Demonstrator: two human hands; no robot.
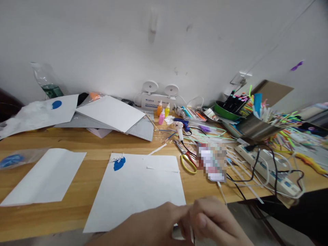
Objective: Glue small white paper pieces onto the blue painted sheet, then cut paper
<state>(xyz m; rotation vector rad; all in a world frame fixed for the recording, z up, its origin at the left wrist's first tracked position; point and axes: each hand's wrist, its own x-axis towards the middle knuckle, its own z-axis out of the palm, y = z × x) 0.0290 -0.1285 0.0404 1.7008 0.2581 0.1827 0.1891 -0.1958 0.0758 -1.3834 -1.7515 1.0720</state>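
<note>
At the bottom of the head view my left hand (156, 222) and my right hand (216, 220) meet over the table's front edge. Both are closed, fingers bent and pressed together. A small pale patch shows between them, but what they hold, if anything, is hidden. Just beyond and partly under my left hand lies a large white sheet of paper (138, 191). On its far left corner is a blue blob (119, 164) with white crumbs beside it. A narrow white paper strip (163, 169) rests on its right side. Yellow-and-red-handled scissors (188, 163) lie right of the sheet.
A folded white paper (48, 177) and a bag with blue material (12, 160) lie left. Behind are white boards (112, 112), paint bottles (161, 118) and a glue gun (180, 131). A power strip (266, 169) with tangled cords and a metal container (256, 126) of sticks crowd the right.
</note>
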